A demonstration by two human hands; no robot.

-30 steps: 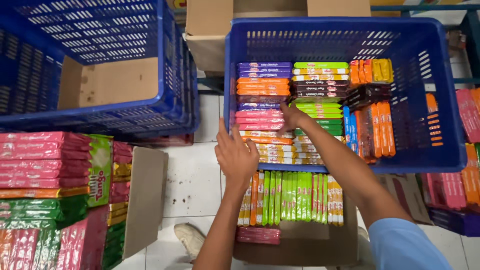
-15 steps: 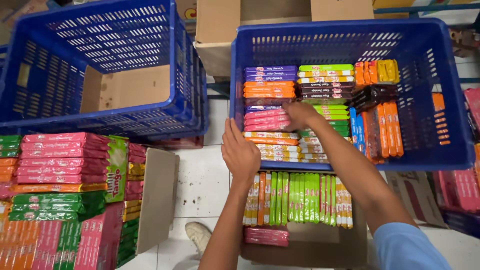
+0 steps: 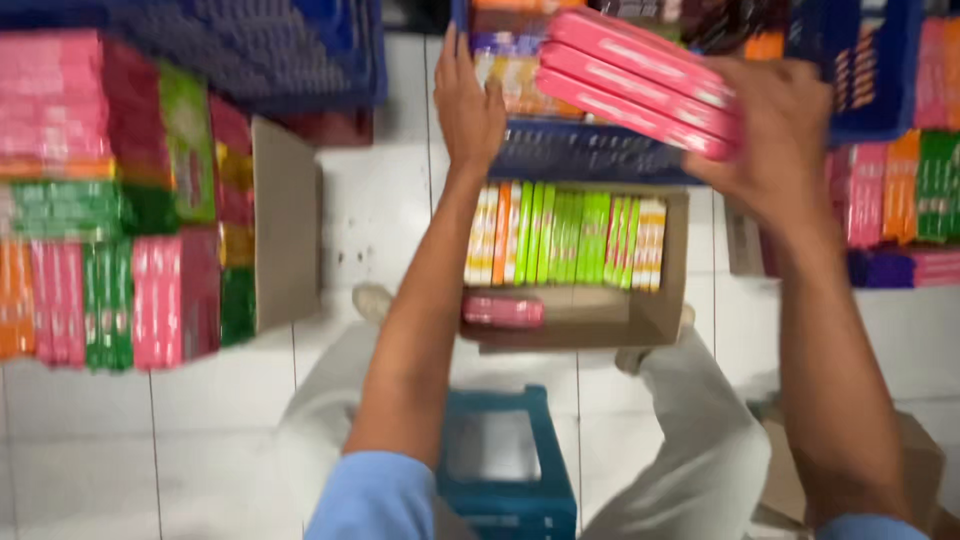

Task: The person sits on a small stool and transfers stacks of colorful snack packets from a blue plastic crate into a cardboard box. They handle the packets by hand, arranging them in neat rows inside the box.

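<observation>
Pink packets (image 3: 640, 85), three stacked, sit clamped in our right hand (image 3: 780, 135) above the blue crate (image 3: 590, 155). Our left hand (image 3: 468, 105) rests on the crate's rim, fingers (image 3: 450, 50) straight and together.

White tiled floor (image 3: 380, 215), cardboard box (image 3: 610, 310), blue crate (image 3: 590, 152), teal stool (image 3: 500, 465)

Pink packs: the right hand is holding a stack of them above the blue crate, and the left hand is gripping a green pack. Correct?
Not quite. The head view shows the left hand resting open on the blue crate rim, holding nothing. The right hand does hold the pink packs.
</observation>
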